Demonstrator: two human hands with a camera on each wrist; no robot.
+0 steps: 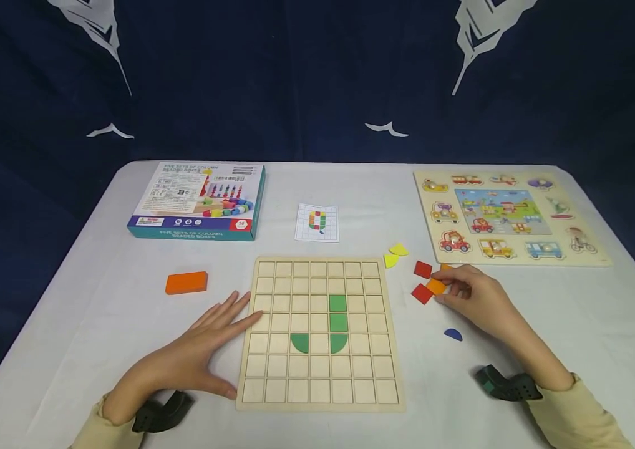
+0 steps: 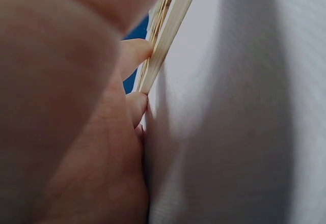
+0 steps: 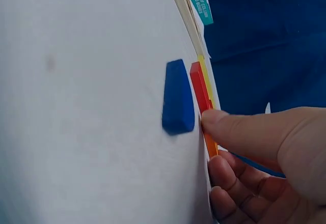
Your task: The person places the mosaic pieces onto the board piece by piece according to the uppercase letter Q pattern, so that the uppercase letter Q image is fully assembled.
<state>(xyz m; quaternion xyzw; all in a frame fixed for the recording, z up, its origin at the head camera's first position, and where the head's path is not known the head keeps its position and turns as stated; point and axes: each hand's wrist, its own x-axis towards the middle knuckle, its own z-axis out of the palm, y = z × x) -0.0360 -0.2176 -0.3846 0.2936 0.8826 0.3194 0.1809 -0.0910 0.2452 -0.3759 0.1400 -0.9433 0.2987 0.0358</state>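
Right of the board [image 1: 320,391], we see the right hand [image 1: 477,300] pinching an orange square [image 1: 436,286] just beside red squares [image 1: 421,294]. The left hand [image 1: 191,358], fingers apart, touches the board's left edge; cloth [image 1: 423,365] separates its right edge from the blue half-circle [image 1: 453,335].

Wooden grid board [image 1: 319,366] is lying flat on the counter [image 1: 373,199], left fingers [image 1: 244,323] touching its left edge. Two green squares [image 1: 338,304] are sitting in adjoining cells of one column, a green quarter-round [image 1: 338,342] directly below — its twin [image 1: 300,342] is resting in the same row, one cell between. Orange square [image 1: 436,287] is being pinched by the right fingers [image 1: 455,275], red squares [image 1: 421,294] lying just beside it.
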